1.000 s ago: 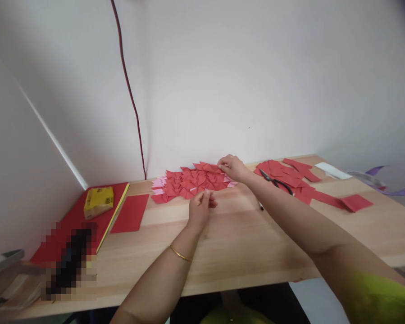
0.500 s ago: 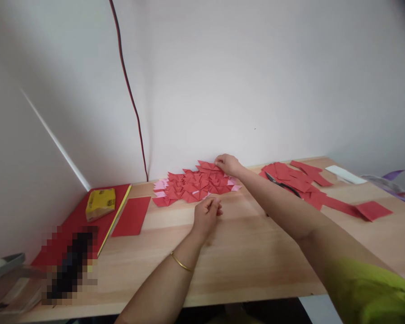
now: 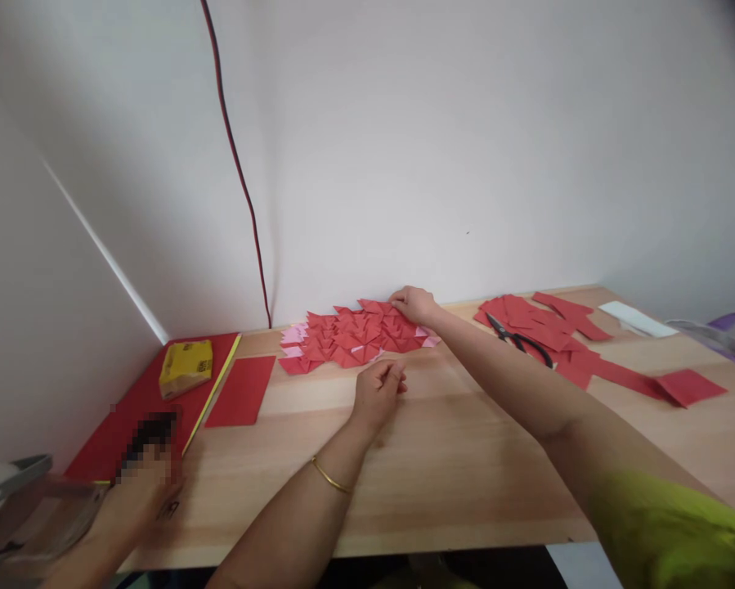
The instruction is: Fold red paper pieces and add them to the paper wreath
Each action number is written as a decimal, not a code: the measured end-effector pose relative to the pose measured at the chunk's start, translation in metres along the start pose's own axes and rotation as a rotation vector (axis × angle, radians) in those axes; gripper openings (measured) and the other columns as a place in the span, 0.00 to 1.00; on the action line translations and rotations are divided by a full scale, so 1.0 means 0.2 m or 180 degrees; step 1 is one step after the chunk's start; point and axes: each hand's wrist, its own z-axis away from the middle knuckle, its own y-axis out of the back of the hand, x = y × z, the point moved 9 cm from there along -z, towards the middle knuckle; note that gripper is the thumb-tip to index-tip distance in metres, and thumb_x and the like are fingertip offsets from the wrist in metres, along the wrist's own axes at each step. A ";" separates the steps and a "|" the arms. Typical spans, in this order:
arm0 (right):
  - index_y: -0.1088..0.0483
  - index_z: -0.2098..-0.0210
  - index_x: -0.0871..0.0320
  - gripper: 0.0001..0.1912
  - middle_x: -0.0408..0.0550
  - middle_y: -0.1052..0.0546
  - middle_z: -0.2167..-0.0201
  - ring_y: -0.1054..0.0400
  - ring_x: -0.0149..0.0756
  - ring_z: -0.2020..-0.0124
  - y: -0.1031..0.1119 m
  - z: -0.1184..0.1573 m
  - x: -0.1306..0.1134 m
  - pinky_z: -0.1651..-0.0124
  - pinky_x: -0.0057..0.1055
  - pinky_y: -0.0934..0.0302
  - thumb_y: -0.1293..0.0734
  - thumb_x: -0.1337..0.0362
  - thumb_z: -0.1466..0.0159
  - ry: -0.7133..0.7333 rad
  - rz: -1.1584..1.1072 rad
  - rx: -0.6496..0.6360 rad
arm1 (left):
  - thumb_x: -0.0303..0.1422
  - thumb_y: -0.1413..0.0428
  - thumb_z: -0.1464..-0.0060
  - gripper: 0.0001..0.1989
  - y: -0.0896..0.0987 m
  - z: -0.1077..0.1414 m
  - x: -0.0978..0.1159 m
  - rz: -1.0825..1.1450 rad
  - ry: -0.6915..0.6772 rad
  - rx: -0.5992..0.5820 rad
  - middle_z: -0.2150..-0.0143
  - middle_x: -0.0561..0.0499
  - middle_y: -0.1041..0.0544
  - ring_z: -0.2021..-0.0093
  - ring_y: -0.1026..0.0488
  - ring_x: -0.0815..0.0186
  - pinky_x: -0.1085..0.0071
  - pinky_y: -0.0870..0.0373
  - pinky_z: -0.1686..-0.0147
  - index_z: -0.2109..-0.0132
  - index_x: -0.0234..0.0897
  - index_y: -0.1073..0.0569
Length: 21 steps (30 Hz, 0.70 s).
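Note:
A pile of folded red paper pieces (image 3: 348, 339), some pink at the ends, lies in overlapping rows near the wall. At its back right, my right hand (image 3: 413, 304) has its fingers pinched on a folded red paper piece (image 3: 376, 307) on top of the pile. My left hand (image 3: 379, 393) rests on the wooden table just in front, fingers curled and closed, with nothing visible in them. A gold bangle circles the left wrist.
Right: red paper sheets (image 3: 526, 321), scissors (image 3: 517, 337), white strip (image 3: 637, 319). Left: red card (image 3: 241, 393), red board (image 3: 122, 417) bearing a yellow packet (image 3: 186, 368). Another person's hand (image 3: 150, 470) is at a blurred dark object (image 3: 152, 429). A cord hangs down the wall.
My right hand has lowered the folded paper piece slightly onto the pile. Another person's hand has come in at lower left, over the dark object. My left hand is nearly still.

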 end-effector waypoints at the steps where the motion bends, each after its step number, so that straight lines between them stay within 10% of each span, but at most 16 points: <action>1: 0.24 0.60 0.50 0.13 0.45 0.23 0.57 0.31 0.39 0.57 0.01 0.01 0.00 0.57 0.33 0.43 0.40 0.64 0.38 0.0005 0.0000 0.0043 | 0.44 0.50 0.44 0.18 0.00 0.00 0.00 -0.0009 -0.0004 -0.0006 0.75 0.52 0.28 0.76 0.30 0.71 0.75 0.35 0.74 0.72 0.34 0.29; 13: 0.29 0.57 0.57 0.12 0.50 0.24 0.63 0.31 0.36 0.63 0.15 0.61 -0.19 0.59 0.32 0.38 0.39 0.63 0.39 0.0549 -0.0953 0.0552 | 0.37 0.53 0.40 0.15 0.09 0.06 0.21 -0.0941 -0.1274 0.0471 0.75 0.50 0.27 0.71 0.31 0.68 0.72 0.36 0.66 0.68 0.36 0.27; 21: 0.34 0.56 0.59 0.12 0.48 0.26 0.68 0.32 0.35 0.70 -0.14 0.94 -0.13 0.65 0.30 0.39 0.41 0.64 0.38 0.0218 -0.1020 -0.0178 | 0.39 0.53 0.41 0.16 0.23 0.03 0.24 -0.1050 -0.0995 0.0894 0.72 0.49 0.26 0.68 0.31 0.67 0.71 0.36 0.63 0.67 0.36 0.26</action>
